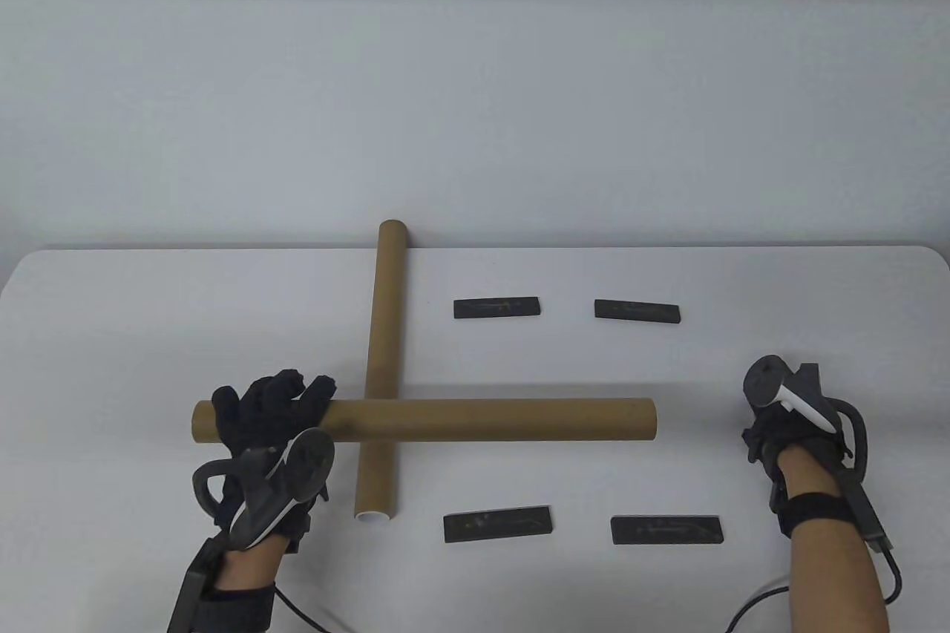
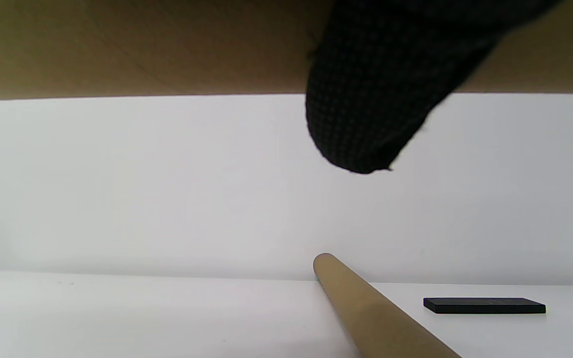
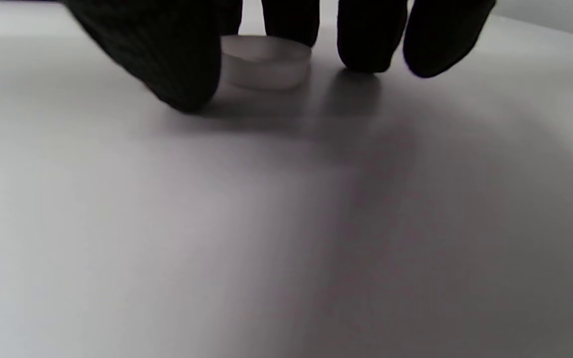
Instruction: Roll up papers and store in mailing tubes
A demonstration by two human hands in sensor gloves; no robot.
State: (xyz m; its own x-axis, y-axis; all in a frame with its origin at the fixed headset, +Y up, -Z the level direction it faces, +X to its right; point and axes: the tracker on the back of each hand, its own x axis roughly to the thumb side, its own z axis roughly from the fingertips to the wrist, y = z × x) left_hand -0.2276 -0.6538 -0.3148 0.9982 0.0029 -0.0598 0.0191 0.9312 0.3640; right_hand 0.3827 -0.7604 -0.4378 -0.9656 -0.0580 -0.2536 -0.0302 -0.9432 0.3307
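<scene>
Your left hand (image 1: 267, 425) wraps its grip around one end of the crosswise mailing tube (image 1: 475, 420), which lies over the second tube (image 1: 384, 366) on the white bench (image 1: 111, 336). Your right hand (image 1: 787, 433) sits well to the right, fingertips (image 3: 366, 44) down around a white end cap (image 3: 265, 60); whether they pinch it, I cannot tell. Four black weights (image 1: 496, 307) lie nearby.
</scene>
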